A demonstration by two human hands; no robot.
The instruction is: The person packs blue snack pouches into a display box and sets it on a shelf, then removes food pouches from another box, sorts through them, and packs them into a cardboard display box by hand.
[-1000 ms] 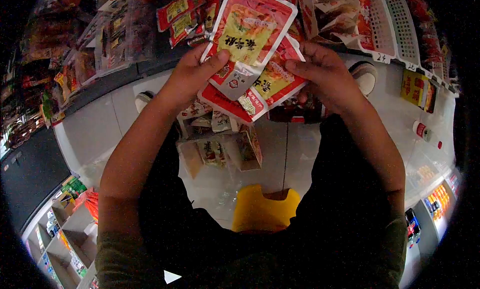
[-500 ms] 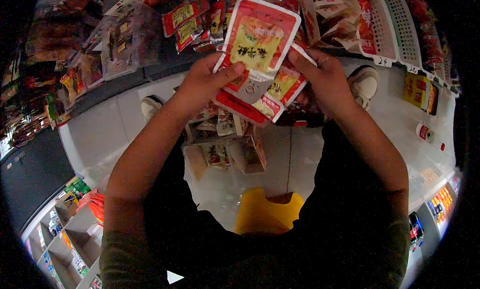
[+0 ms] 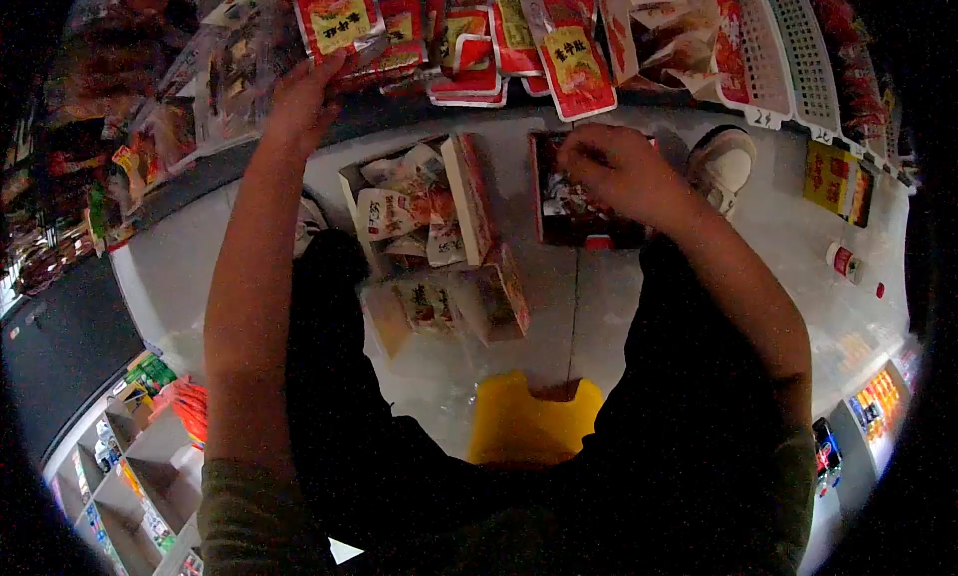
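Note:
At the upper left, my left hand (image 3: pixel 303 102) grips the lower edge of a red packaged-food pouch (image 3: pixel 339 19) with a yellow label and dark characters. This pouch is over other red pouches (image 3: pixel 399 35) on the display. My right hand (image 3: pixel 621 173) hovers over an open dark box (image 3: pixel 589 217) on the floor, fingers loosely bent and slightly apart, with nothing visible in them. What lies under those fingers is partly hidden. Just beyond the right hand, another red pouch (image 3: pixel 577 69) rests on several similar pouches (image 3: pixel 467 52).
An open carton (image 3: pixel 477 192) of pale packets stands on the floor, with a clear-sided box (image 3: pixel 429 307) nearer me. A yellow stool (image 3: pixel 529 426) is between my legs. White perforated baskets (image 3: pixel 763 52) line the display's right side. A bottle (image 3: pixel 844 263) is at right.
The pouches that both hands held together are now apart. My left hand has moved left with one pouch; several others lie on the display. My right hand has lowered over the dark box.

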